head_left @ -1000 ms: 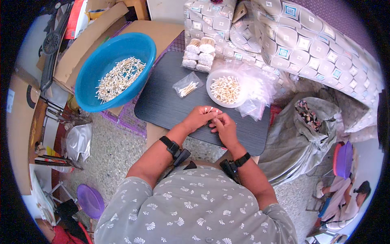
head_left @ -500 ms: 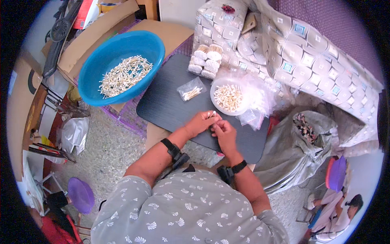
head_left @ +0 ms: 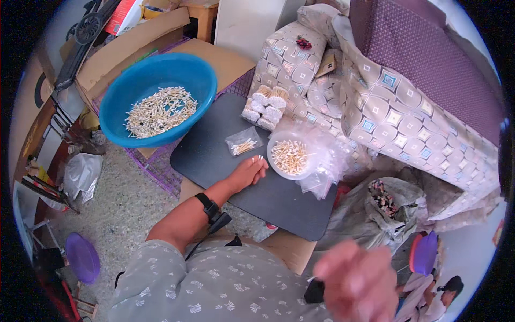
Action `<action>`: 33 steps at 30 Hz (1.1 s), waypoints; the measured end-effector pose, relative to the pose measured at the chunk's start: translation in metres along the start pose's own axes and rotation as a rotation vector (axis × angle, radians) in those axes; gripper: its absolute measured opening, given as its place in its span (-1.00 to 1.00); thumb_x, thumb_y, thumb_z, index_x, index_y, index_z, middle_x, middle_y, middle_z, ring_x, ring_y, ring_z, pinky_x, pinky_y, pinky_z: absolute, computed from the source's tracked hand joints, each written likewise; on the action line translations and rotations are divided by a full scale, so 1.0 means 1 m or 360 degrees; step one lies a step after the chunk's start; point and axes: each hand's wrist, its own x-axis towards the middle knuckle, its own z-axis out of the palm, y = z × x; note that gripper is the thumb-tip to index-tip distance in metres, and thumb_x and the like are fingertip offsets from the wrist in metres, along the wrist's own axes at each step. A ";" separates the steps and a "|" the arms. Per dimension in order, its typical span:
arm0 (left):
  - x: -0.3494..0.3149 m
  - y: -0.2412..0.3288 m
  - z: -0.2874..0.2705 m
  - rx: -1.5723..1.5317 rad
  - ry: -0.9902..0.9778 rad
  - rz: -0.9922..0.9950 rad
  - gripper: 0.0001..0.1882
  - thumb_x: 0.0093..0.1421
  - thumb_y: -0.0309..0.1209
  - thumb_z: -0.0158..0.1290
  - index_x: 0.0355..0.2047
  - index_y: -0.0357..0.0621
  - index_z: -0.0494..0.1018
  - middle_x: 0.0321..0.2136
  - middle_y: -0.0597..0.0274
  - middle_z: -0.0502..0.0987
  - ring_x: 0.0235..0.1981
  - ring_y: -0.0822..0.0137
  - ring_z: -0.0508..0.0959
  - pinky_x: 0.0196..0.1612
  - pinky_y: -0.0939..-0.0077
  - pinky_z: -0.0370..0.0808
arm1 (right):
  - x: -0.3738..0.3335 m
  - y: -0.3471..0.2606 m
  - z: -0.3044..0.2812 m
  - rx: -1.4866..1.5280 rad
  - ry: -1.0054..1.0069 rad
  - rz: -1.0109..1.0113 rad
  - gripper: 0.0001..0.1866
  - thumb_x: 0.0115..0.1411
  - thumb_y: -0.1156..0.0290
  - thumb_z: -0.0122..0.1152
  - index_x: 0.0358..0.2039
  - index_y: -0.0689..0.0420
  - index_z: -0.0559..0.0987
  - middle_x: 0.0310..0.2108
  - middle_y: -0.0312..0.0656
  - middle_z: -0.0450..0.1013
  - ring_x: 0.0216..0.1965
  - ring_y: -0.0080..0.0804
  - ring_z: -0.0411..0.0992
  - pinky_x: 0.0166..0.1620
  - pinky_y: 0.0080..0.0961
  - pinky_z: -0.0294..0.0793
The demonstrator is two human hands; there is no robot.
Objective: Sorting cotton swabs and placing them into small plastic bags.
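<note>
My left hand (head_left: 249,173) rests over the dark board (head_left: 206,142), its fingers closed round a few cotton swabs (head_left: 260,158) whose white tips poke out. My right hand (head_left: 359,279) is raised close to the camera at the lower right, smeared by motion; its finger shape and anything held are unclear. Just beyond my left hand lies a small clear bag (head_left: 243,141) with several swabs in it. To its right stands a white bowl (head_left: 271,162) of loose swabs, with a heap of clear plastic bags (head_left: 328,166) against it.
Left of the board, a large blue basin (head_left: 115,115) of swabs stands on cardboard and a purple wire rack. Bundled swabs (head_left: 265,107) sit at the board's far edge. A patterned covered seat (head_left: 397,102) and a grey sack (head_left: 348,209) lie right. A person (head_left: 437,300) sits lower right.
My hands were together over the board; the right has come away, up toward the camera and to the lower right. My left hand stays over the board with the swabs. The view has shifted slightly.
</note>
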 end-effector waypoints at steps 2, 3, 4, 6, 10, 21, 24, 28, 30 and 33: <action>-0.003 -0.002 -0.005 0.0647 0.0088 0.0264 -0.70 0.37 -0.23 -0.22 -0.35 -0.16 0.40 -0.57 0.34 0.41 -0.57 0.44 0.38 -0.44 0.52 0.37 | 0.001 -0.020 0.011 -0.0007 0.0043 0.0385 -0.86 0.15 0.46 0.10 -0.27 0.15 0.54 -0.10 -0.19 0.44 -0.24 -0.16 0.42 -0.25 -0.25 0.55; -0.005 -0.002 -0.005 0.0644 0.0085 0.0274 -0.70 0.37 -0.23 -0.22 -0.35 -0.16 0.40 -0.57 0.34 0.41 -0.57 0.44 0.38 -0.44 0.52 0.37 | 0.009 -0.005 0.022 0.0037 -0.0028 0.0057 -0.78 0.24 0.37 0.01 -0.11 0.06 0.48 -0.06 -0.23 0.42 -0.13 -0.22 0.37 -0.17 -0.20 0.48; -0.006 -0.003 -0.005 0.0794 0.0105 0.0327 -0.70 0.37 -0.24 -0.22 -0.33 -0.17 0.40 -0.59 0.32 0.40 -0.57 0.44 0.38 -0.44 0.50 0.37 | 0.012 0.004 0.026 0.0083 -0.0098 -0.0270 -0.69 0.34 0.29 -0.08 0.06 -0.03 0.42 -0.02 -0.27 0.41 -0.02 -0.29 0.32 -0.08 -0.14 0.41; -0.008 -0.005 -0.006 0.0938 0.0140 0.0385 -0.70 0.36 -0.24 -0.22 -0.30 -0.19 0.41 -0.61 0.30 0.39 -0.57 0.43 0.38 -0.45 0.49 0.36 | 0.001 0.022 0.017 0.0126 -0.0147 -0.0400 -0.72 0.31 0.31 -0.04 0.02 -0.06 0.45 -0.04 -0.32 0.42 -0.03 -0.31 0.33 -0.13 -0.15 0.44; -0.013 -0.014 -0.009 0.0944 0.0196 0.0486 -0.70 0.36 -0.25 -0.22 -0.29 -0.19 0.41 -0.65 0.28 0.37 -0.57 0.44 0.39 -0.45 0.47 0.36 | 0.006 0.017 0.023 0.0231 -0.0069 -0.0233 -0.77 0.26 0.39 0.07 -0.06 -0.03 0.47 -0.07 -0.32 0.44 -0.07 -0.31 0.37 -0.18 -0.19 0.47; -0.013 -0.019 -0.005 0.0945 0.0212 0.0515 -0.73 0.34 -0.28 -0.20 -0.28 -0.18 0.41 -0.65 0.28 0.37 -0.58 0.41 0.40 -0.44 0.48 0.37 | 0.018 0.044 -0.018 0.0327 -0.0743 -0.0136 -0.76 0.17 0.43 0.08 -0.13 0.09 0.47 -0.13 -0.13 0.45 -0.15 -0.17 0.42 -0.13 -0.18 0.46; -0.018 -0.020 -0.008 0.0939 0.0240 0.0509 -0.74 0.34 -0.28 -0.20 -0.27 -0.19 0.41 -0.64 0.26 0.37 -0.58 0.39 0.41 -0.44 0.46 0.38 | 0.025 0.058 -0.044 -0.1337 -0.1306 -0.0012 -0.80 0.06 0.49 0.13 -0.26 0.19 0.53 -0.19 -0.05 0.48 -0.19 -0.07 0.47 -0.12 -0.21 0.45; -0.016 -0.008 -0.003 0.0996 0.0212 0.0488 -0.74 0.34 -0.29 -0.20 -0.26 -0.19 0.40 -0.63 0.24 0.38 -0.58 0.37 0.42 -0.43 0.44 0.39 | 0.005 0.171 -0.140 -0.1479 -0.0514 0.0837 -0.76 0.04 0.53 0.18 -0.22 0.08 0.54 -0.19 -0.10 0.44 -0.20 -0.09 0.43 -0.13 -0.28 0.44; -0.014 -0.008 -0.002 0.0976 0.0201 0.0492 -0.74 0.34 -0.29 -0.20 -0.26 -0.19 0.40 -0.63 0.24 0.38 -0.58 0.36 0.42 -0.43 0.43 0.39 | -0.022 0.206 -0.207 -0.1982 -0.0760 0.0807 -0.75 -0.01 0.53 0.21 -0.25 0.08 0.56 -0.24 -0.10 0.42 -0.19 -0.09 0.38 -0.11 -0.26 0.42; -0.013 -0.011 -0.004 0.1028 0.0220 0.0510 -0.76 0.34 -0.31 -0.20 -0.27 -0.19 0.40 -0.63 0.24 0.38 -0.57 0.36 0.42 -0.43 0.43 0.39 | -0.038 0.228 -0.235 -0.2232 -0.0960 0.0965 -0.77 -0.04 0.53 0.23 -0.30 0.07 0.58 -0.30 -0.12 0.41 -0.17 -0.09 0.35 -0.08 -0.24 0.40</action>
